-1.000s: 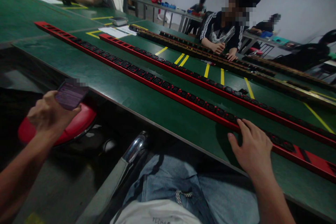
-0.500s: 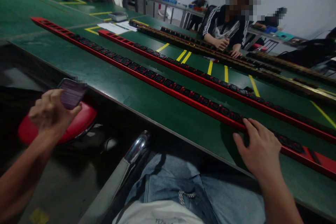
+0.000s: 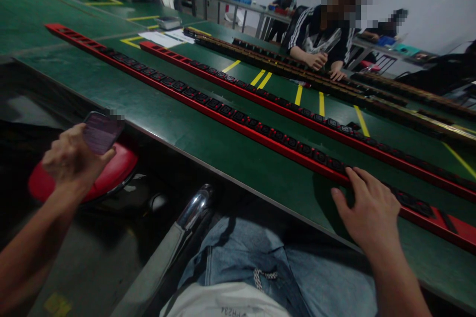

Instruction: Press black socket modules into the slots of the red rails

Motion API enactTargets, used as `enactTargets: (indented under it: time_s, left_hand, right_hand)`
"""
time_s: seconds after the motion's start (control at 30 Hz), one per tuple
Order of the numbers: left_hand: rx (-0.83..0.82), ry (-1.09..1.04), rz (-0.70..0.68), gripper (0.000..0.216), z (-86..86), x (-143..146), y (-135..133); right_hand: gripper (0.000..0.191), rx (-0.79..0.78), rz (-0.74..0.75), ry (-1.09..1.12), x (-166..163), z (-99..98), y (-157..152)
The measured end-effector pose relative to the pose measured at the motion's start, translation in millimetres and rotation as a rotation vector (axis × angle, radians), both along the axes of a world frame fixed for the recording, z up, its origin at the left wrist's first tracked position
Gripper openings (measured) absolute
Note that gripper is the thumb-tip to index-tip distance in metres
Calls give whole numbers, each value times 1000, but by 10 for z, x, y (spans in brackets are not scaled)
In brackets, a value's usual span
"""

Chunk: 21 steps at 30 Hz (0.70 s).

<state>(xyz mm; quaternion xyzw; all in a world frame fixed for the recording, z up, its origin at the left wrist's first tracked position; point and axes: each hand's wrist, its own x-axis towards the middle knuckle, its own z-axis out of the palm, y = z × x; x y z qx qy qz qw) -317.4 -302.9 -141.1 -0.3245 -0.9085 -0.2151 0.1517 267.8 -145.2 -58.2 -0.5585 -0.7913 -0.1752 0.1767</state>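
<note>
Green worktable (image 3: 223,151), long red strip (image 3: 256,131) lying along it

Near the front edge, the right hand (image 3: 370,203) rests fingertips on the strip, thumb spread; well apart, the left hand (image 3: 70,153) clasps a phone (image 3: 102,133). The strip looks stiff, probably smooth, unwieldy for its length: best held by its red sides, hands wide apart, off the black inserts (image 3: 213,104)

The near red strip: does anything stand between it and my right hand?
Nothing visible does. The right hand is at the near red strip, its fingers reaching over it. The far red strip lies beyond, not in between.
</note>
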Motion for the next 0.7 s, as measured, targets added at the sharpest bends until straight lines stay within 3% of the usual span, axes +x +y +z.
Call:
enactTargets:
  time_s: [0.5,0.7]
  left_hand:
    - [46,25,-22,105,36,93,19]
    - [127,14,-48,97,1,96,3]
  right_hand:
    - [58,6,-5,-18,7,-6,15]
    - [58,15,2,-8,18,-16,21]
